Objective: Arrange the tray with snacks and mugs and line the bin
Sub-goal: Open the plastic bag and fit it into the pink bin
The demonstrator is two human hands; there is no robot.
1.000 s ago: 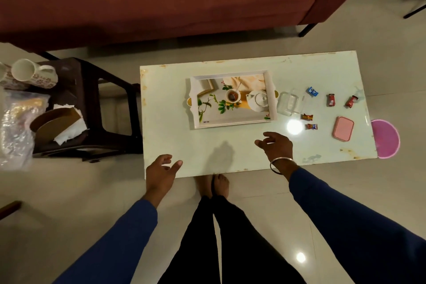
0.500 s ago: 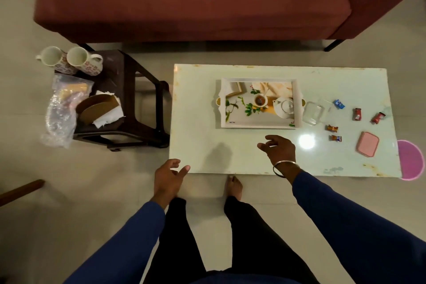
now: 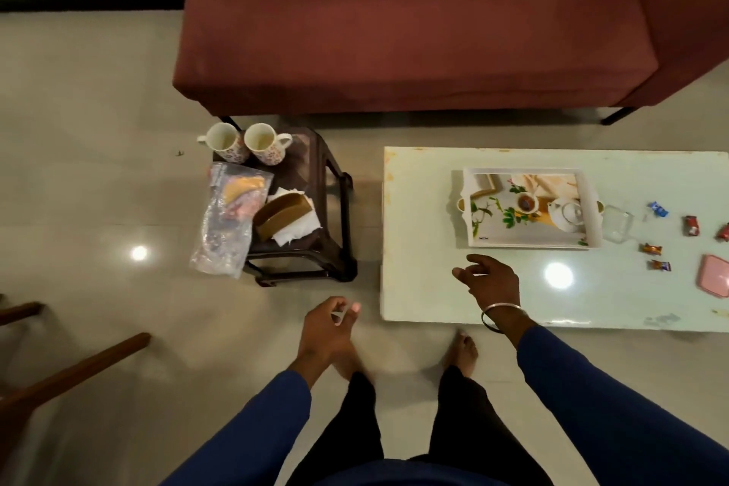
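A white tray [image 3: 469,174] printed with a teapot picture lies on the pale low table [image 3: 418,249]. Right of it sit a clear glass container [image 3: 616,224], several wrapped candies [image 3: 691,225] and a pink lid [image 3: 714,280]. Two floral mugs [image 3: 244,142] stand on a dark side stool [image 3: 335,189], with a clear plastic bag [image 3: 227,225] and a brown napkin holder [image 3: 282,215]. My left hand [image 3: 327,331] hangs over the floor, loosely curled and holding nothing. My right hand [image 3: 491,282] hovers relaxed over the table's near edge, below the tray.
A dark red sofa [image 3: 414,32] fills the far side behind the stool and table. A wooden furniture leg [image 3: 71,375] slants in at the lower left. My bare feet stand on the tiled floor between stool and table.
The view has swung left, bringing the stool and mugs toward the middle. My left hand has moved off the table's near edge and over the floor. My right hand stays over the table.
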